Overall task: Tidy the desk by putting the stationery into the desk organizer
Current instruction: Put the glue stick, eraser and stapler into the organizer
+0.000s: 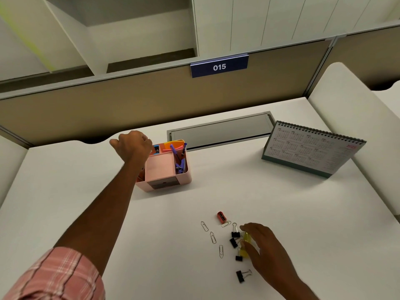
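Nearest the wearer, a lone black binder clip (240, 276) is laid on the white desk (65, 191), just beside the right wrist. The right hand (262, 245) is spread palm-down over a small yellow item (246, 245), fingers curved round it but not seen to be closed; a pick-up is judged to be under way. Whether the item is already gripped cannot be told. Three more black binder clips (235, 234) are clustered just left of that hand, and four silver paper clips (213, 237) are scattered further left. A red sharpener (221, 216) is set just beyond them.

Further off, the pink desk organizer (164, 169) is stood upright, its front tray bare; purple pens (179, 156) and orange notes (173, 144) are held in the rear compartments. The left hand (132, 146) is held loosely curled over the organizer's left rear corner, beside a blue item (156, 149), presumably for a drop; what is held, if anything, cannot be told.

At the far right a spiral desk calendar (311, 150) is propped
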